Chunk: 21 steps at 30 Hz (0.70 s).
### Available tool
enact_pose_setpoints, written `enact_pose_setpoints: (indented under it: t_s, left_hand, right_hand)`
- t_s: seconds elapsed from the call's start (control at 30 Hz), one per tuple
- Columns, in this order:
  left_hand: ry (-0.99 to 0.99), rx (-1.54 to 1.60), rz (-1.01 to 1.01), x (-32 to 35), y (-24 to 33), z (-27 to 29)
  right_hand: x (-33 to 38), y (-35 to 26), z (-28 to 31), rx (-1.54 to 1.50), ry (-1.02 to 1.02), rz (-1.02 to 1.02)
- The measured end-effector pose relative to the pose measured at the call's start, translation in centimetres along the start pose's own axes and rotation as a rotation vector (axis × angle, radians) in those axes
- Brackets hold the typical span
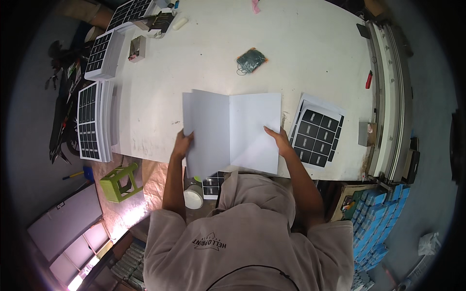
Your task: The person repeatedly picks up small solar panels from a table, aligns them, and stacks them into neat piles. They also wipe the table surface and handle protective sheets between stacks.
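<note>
Between my hands a large blank white paper sheet (255,126) stands partly opened out, creased down its middle, at the near edge of the white table. Its left half looks greyer and tilts up; a second edge shows behind it at the top. My left hand (182,144) is closed on the left edge, fingers mostly hidden. On the right edge my right hand (280,139) pinches the paper, thumb on top and fingers underneath. Just right of that hand lies a loose pile of black-and-white printed sheets (318,138).
Tall stacks of printed sheets (92,121) line the table's left edge. A dark green plastic packet (252,60) lies beyond the paper. At the right are a red cutter (369,80), a small box (366,134) and a long metal rail (388,102). A green stool (119,182) stands lower left.
</note>
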<state>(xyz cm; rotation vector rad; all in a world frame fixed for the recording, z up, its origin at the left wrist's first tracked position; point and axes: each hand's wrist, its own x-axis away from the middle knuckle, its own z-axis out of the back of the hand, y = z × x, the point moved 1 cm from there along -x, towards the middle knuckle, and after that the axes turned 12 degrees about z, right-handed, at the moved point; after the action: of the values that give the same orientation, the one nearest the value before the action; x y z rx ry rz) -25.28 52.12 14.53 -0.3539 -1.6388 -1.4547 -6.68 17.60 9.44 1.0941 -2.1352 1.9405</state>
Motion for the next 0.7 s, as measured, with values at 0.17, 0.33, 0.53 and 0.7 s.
enact_pose_setpoints:
  t_s: [0.17, 0.33, 0.53, 0.7]
  left_hand:
    - [-0.044, 0.692, -0.001, 0.2, -0.5, 0.7]
    - [0.331, -0.026, -0.029, -0.2, -1.5, 2.4]
    - [0.291, 0.42, -0.344, 12.2, -0.6, 7.5]
    - [0.578, 0.7, -0.723, 14.7, 4.3, 2.7]
  right_hand:
    - [0.4, 0.9, -2.0, 0.204, 0.046, 0.211]
    - [1.5, -2.0, -4.8, 0.426, 0.019, 0.32]
    - [14.1, -15.1, 4.3, 0.28, 0.036, 0.47]
    - [17.8, -19.0, 6.0, -0.034, 0.336, 1.071]
